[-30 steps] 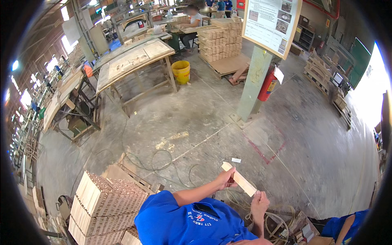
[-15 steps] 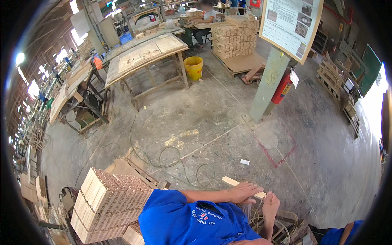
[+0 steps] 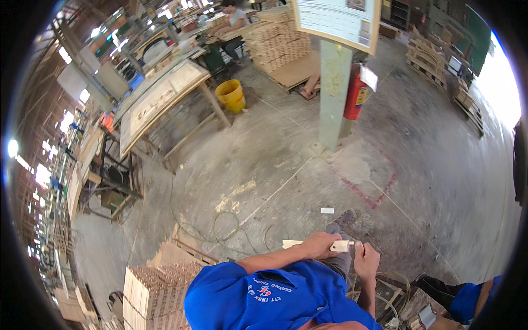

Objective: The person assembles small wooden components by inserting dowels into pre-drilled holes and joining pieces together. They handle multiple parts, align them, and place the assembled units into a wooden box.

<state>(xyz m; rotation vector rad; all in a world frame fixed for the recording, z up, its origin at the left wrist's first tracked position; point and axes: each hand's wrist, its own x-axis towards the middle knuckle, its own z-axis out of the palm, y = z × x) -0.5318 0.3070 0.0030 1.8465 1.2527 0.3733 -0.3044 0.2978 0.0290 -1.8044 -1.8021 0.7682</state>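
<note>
A short pale wooden slat lies roughly level just in front of my blue shirt. My left hand is wrapped around its middle. My right hand closes on its right end, thumb side up. Both forearms reach in from the bottom edge. Below the slat my grey shoe rests on the concrete floor. The slat's far right tip is hidden by my fingers.
A stack of small wooden pieces stands at my left. Cables loop on the floor ahead. Further off are a green pillar, a red fire extinguisher, a yellow bucket and a long worktable. Another person's blue sleeve is at lower right.
The slat went from tilted and raised to level and closer to my body. My right hand came up onto its right end, and my head tilted, shifting the view.
</note>
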